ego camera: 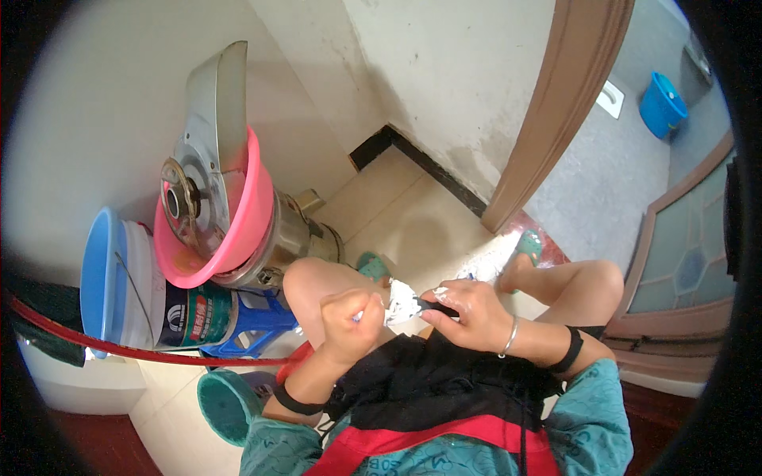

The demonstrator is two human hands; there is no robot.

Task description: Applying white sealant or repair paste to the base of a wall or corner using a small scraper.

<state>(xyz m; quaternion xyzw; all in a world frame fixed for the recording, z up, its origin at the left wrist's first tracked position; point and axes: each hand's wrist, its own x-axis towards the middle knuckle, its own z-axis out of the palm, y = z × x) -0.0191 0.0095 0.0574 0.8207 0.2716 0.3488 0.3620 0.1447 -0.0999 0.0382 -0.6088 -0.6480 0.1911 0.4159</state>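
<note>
Over my lap, my right hand [461,312] grips the black handle of a putty knife [403,302], whose blade is coated in thick white paste. White smears also mark that hand's fingers. My left hand [351,324] is curled closed just left of the coated blade, with a small whitish-blue bit showing between its fingers; what this is, I cannot tell. Whether the blade touches the left fingers is unclear. A white-smeared patch [485,265] lies on the floor between my feet, partly hidden behind my right hand.
To the left stand a pink basin [259,208] holding metal parts, a metal pot [292,235], a labelled bucket [199,315], a blue basin [98,279] and a blue plastic stool [268,321]. A green bucket [229,407] is at lower left. A brown door frame [559,107] rises ahead on the right.
</note>
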